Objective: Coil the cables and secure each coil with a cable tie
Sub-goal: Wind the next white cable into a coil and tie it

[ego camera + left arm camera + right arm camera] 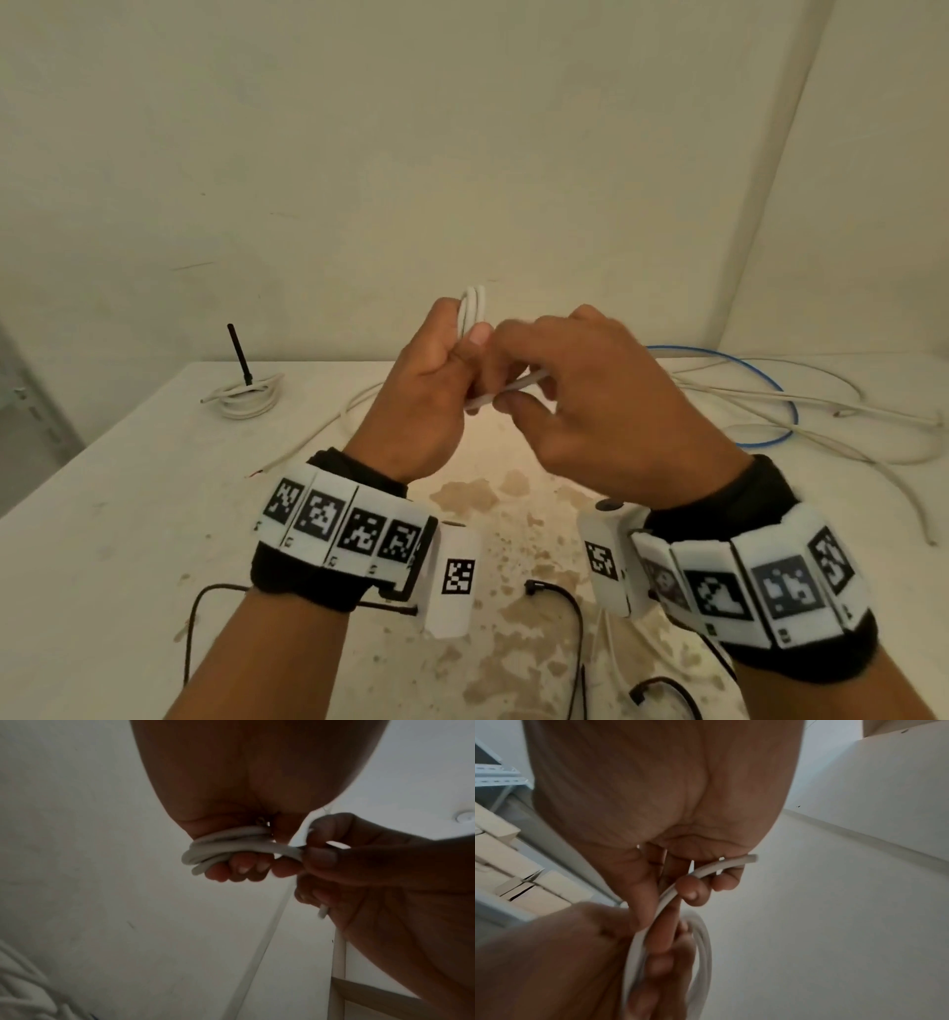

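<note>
Hands are raised together above the middle of the table; the left hand is curled tight round a small coil of white cable, whose loops rise above the thumb and, in the left wrist view, wrap over the fingertips; the right hand is closed on the loose end of the same cable, the end being pinched between thumb and fingers and running across to the coil, with its cut tip showing past the fingers in the right wrist view; marker bands are worn on both wrists. Near the far left corner of the table a finished coil is seen, bound by a black cable tie whose tail stands upright; along the far right edge loose white cables are spread, with a blue cable looping among them; near the front edge black cable ties lie on the stained surface.
</note>
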